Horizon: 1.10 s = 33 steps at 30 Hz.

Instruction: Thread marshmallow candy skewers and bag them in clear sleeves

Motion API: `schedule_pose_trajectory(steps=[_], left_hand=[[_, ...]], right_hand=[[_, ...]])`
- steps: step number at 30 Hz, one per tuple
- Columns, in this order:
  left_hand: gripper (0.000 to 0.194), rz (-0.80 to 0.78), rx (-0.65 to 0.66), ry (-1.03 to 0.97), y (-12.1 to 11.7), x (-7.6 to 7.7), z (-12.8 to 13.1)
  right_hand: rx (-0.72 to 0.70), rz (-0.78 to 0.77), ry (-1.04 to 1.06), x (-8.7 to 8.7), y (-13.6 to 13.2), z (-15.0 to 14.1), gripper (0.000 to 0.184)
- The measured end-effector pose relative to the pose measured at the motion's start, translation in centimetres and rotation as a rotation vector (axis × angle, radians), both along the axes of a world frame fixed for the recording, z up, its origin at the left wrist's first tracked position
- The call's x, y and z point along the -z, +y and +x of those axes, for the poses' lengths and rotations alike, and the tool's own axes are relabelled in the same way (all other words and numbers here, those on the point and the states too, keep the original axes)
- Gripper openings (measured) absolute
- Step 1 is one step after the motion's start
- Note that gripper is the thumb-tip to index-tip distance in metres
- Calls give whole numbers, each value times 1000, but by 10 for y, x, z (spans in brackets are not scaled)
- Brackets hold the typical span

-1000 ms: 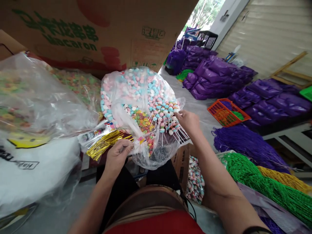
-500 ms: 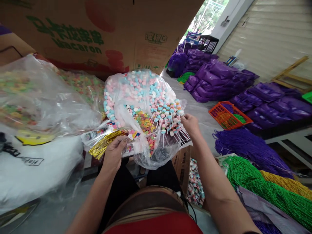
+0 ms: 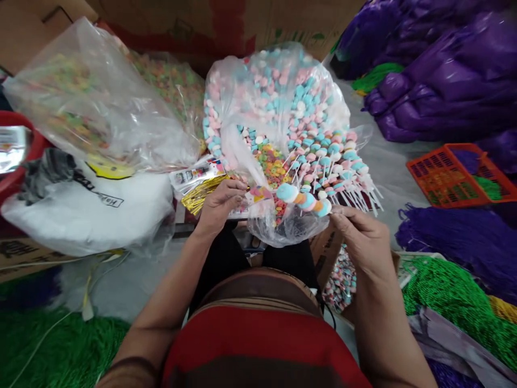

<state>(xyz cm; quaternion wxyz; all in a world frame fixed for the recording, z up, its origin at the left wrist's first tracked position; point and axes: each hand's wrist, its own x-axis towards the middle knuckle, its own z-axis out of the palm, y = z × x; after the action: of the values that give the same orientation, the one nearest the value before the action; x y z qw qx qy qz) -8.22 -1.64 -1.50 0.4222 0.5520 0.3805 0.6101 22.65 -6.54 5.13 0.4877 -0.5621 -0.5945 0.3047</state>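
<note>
Between the fingertips of my right hand (image 3: 361, 231) is the stick end of a candy skewer (image 3: 305, 200), threaded with blue, pink, white and orange pieces. Its far end points left, near the mouth of a clear printed wrapper (image 3: 258, 195). My left hand (image 3: 221, 207) pinches that wrapper. Beyond both hands, more candy skewers (image 3: 335, 161) with white sticks lie in a pile on an open plastic bag of pink and blue sweets (image 3: 274, 91). Colourful ring sweets (image 3: 271, 164) show in the bag's opening. Gold twist ties (image 3: 202, 194) and flat printed wrappers (image 3: 197, 173) lie beside my left hand.
At left are a clear bag of ring sweets (image 3: 100, 118), a white sack (image 3: 92, 210) and a red tub (image 3: 12, 180). A carton of wrapped sweets (image 3: 341, 283) stands below my right arm. An orange basket (image 3: 444, 183), purple bundles (image 3: 448, 81) and green strands (image 3: 456, 307) fill the right.
My right hand has come away from the skewer pile, drawing one skewer toward the wrapper in my left hand. The view has tilted down and shifted left.
</note>
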Motion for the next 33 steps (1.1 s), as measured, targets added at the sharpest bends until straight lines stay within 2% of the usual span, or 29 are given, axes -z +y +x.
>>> schedule_pose_trajectory(steps=[8,12,16,19,25,28,30,33], left_hand=[[9,146,81,98,2,3,0],[14,220,95,163,2,-2,-1],[13,259,78,328,1,-9,-3],[25,243,70,449,0,-12,-3],[30,368,7,607,-2,-14,4],[33,360,0,661,0,-15,8],[36,322,27,679,1,-20,9],[38,281,77,658,1,-38,11]], right_hand=[[-26,59,-112,6,0,5,25],[-95,101,-260,1,3,10,24],[-154,104,-371,-7,5,12,22],[-163,107,-407,-9,7,10,20],[-203,174,-469,4,7,0,20],[-224,164,-460,13,6,-1,22],[-224,128,-411,18,4,-2,24],[-216,96,-343,23,1,-5,22]])
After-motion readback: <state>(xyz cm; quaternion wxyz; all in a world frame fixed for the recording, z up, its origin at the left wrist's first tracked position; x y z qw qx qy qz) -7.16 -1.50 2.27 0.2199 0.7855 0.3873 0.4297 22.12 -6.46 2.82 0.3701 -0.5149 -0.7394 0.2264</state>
